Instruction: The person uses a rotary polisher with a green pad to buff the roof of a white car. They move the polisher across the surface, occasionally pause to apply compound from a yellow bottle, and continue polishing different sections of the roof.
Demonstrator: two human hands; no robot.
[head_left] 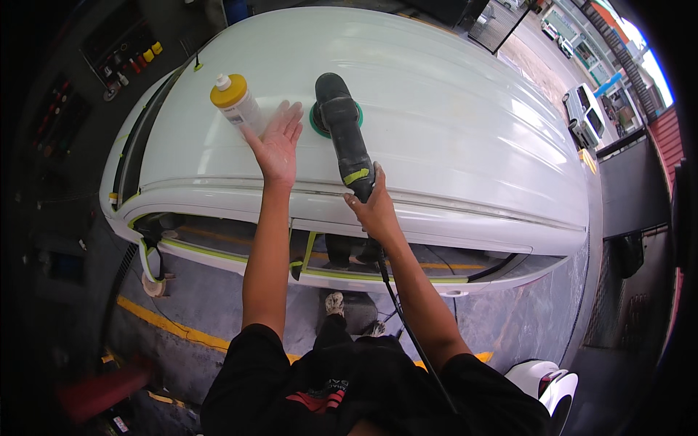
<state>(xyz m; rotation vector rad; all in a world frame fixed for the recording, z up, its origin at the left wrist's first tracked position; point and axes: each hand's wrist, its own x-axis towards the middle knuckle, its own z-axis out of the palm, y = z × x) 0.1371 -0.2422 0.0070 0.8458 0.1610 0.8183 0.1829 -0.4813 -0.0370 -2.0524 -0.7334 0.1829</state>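
Note:
On the white van's roof (436, 123), my right hand (374, 207) is closed around the rear end of a black polisher (347, 134). A green-edged pad (318, 120) shows beneath the polisher's head, resting against the roof, and yellow tape wraps its grip. My left hand (278, 149) is held out with the palm turned up and the fingers stretched, and nothing lies in it. Just beyond its thumb stands a white bottle (243, 112) with a yellow top and a pointed white nozzle. I cannot tell whether hand and bottle touch.
Yellow-green masking tape (211, 252) lines the side windows. The polisher's black cord (398, 309) runs down past my right arm. My feet stand on a dark step (358, 309) beside the vehicle. Another white car (545, 385) is at the lower right; shelves with bottles (138, 62) stand far left.

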